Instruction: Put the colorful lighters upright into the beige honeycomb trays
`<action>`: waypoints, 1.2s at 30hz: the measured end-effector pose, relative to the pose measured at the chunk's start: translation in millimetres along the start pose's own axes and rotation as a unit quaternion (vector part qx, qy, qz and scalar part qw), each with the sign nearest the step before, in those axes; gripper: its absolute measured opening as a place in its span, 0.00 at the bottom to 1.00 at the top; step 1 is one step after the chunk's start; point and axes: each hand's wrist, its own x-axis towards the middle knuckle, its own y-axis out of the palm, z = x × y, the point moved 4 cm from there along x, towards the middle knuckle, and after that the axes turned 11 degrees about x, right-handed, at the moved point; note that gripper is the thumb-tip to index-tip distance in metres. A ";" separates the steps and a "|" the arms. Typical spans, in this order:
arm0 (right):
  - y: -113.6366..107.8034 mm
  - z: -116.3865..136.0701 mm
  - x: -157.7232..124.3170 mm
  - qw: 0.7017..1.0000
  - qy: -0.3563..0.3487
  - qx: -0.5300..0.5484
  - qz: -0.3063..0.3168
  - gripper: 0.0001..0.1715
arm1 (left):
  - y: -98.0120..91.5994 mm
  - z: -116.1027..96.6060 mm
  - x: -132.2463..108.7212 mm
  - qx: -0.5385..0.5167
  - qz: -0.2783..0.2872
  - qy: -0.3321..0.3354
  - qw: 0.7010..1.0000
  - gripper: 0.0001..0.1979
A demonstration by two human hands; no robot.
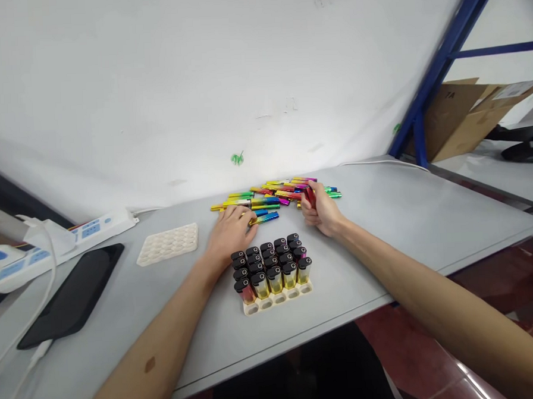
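My right hand (321, 208) is closed around a red lighter (310, 196), held above the right side of a loose pile of shiny, many-coloured lighters (288, 192). At the pile's left front, my left hand (233, 228) lies palm down with its fingers slightly apart. Its thumb side touches a blue-and-yellow lighter (267, 218) on the table, and its fingertips are partly hidden. Nearer to me, black-topped lighters (275, 276) stand upright in rows in a cream tray (278, 305). The tray's front row of holes is uncovered.
Left of my left hand lies a second cream tray (168, 243) with several holes. A black phone (72, 296) with a cable and a white power strip (93, 229) are farther left. The wall (252, 93) closes off the back. Cardboard boxes (463, 118) stand beyond a blue frame (438, 65) at right.
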 end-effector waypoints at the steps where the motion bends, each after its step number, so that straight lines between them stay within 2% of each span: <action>1: -0.5 0.5 -0.4 1.000 -0.001 -0.001 -0.008 0.33 | -0.3 -0.2 -0.2 0.001 0.000 0.000 1.000 0.09; 7: -0.7 2.2 -4.0 0.999 -0.016 0.010 -0.047 0.30 | 0.1 -1.1 -1.2 0.014 -0.004 0.013 1.000 0.13; 14: -1.3 0.2 -4.2 0.999 -0.023 0.010 -0.035 0.34 | 0.0 -2.3 -2.4 0.012 -0.005 0.025 1.000 0.13; 22: -2.8 -1.8 -2.5 0.999 -0.023 -0.002 -0.041 0.28 | -2.2 -3.5 -1.0 -0.001 0.024 0.011 1.000 0.05; 27: -0.6 -1.9 -2.8 0.999 -0.024 -0.013 -0.026 0.31 | 0.2 -3.1 -0.5 -0.009 0.049 -0.005 0.999 0.08; 32: 8.1 5.8 -8.5 0.993 -0.080 -0.085 0.020 0.27 | 2.4 -4.2 0.3 -0.005 0.040 0.018 0.999 0.12; 36: 14.8 21.7 -22.3 0.968 -0.165 -0.180 0.055 0.24 | 2.1 -6.6 2.5 0.022 0.019 0.056 0.998 0.12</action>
